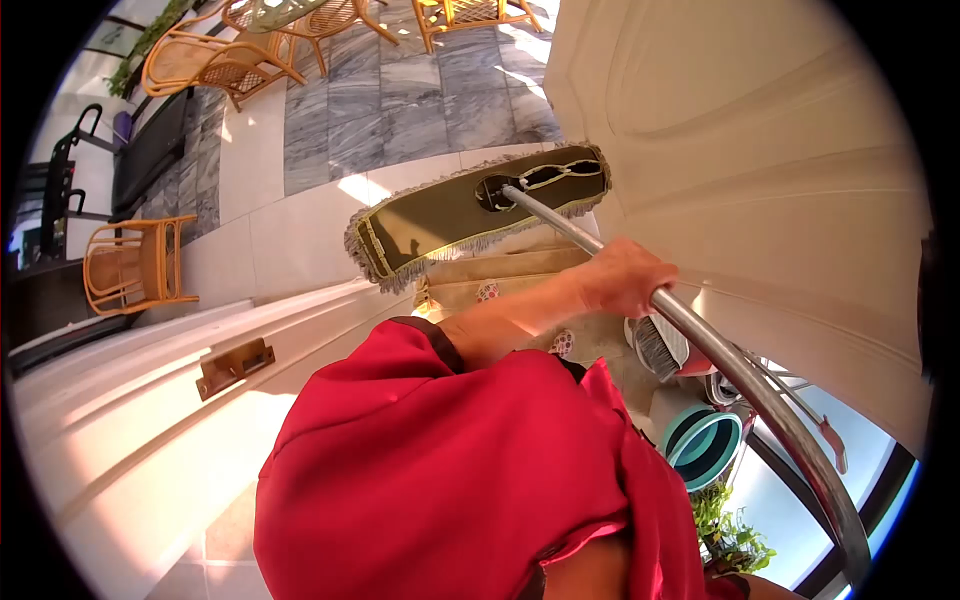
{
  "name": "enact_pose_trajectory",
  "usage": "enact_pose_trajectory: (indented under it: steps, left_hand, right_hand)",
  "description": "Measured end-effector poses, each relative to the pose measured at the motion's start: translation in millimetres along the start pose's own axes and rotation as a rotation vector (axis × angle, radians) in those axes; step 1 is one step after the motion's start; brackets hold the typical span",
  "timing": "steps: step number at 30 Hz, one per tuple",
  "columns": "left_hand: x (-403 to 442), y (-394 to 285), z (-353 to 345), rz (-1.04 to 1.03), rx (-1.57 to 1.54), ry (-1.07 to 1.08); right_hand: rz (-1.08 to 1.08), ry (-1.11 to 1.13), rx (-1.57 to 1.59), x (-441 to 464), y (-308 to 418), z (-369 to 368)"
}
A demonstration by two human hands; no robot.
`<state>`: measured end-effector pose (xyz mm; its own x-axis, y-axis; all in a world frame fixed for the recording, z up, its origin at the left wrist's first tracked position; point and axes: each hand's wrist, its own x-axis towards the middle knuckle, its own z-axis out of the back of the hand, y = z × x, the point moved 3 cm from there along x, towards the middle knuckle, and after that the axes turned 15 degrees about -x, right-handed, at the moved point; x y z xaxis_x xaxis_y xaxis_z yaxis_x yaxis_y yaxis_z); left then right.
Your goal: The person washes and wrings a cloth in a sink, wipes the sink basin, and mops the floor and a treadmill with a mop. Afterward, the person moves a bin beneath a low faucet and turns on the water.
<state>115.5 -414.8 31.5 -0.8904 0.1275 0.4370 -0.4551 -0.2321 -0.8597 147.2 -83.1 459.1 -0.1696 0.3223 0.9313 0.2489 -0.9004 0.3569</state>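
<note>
My left hand (628, 280) is closed around the metal pole of a wide dust mop, my arm reaching across in front of my body. The mop head (440, 215) is a long flat pad with a grey fringe, lying slantwise across the doorway ahead. From it the pole (735, 370) runs back past my right side to the lower right edge of the view. Only part of my right forearm shows at the bottom edge; the hand itself is out of view.
A cream panelled door (740, 130) stands close on the right, a door frame with a metal strike plate (235, 368) on the left. Beyond are marble tiles (400, 100) and rattan chairs (215, 65). At lower right are a brush (657, 352), teal bucket (703, 447) and plant (735, 535).
</note>
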Motion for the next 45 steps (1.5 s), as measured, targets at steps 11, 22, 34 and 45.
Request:
enact_pose_trajectory:
  steps: [11, 22, 34, 45]
  left_hand:
    - [-82.7, 106.4, -30.9, 0.381, 0.133, 0.518]
    - [-131.2, 134.4, 14.7, 0.597, 0.291, 0.782]
    - [-185.4, 139.8, -7.6, 0.626, 0.268, 0.833]
    - [-192.6, 111.7, -9.7, 0.633, 0.301, 0.783]
  right_hand:
    - [-1.042, 0.562, 0.906, -190.1, -210.5, 70.9]
    - [-1.333, 0.370, 0.321, -330.8, -229.2, 75.4]
    - [-1.459, 0.301, 0.157, -375.2, -261.7, 112.8]
    - [-1.488, 0.216, -0.029, -384.6, -285.4, 122.2]
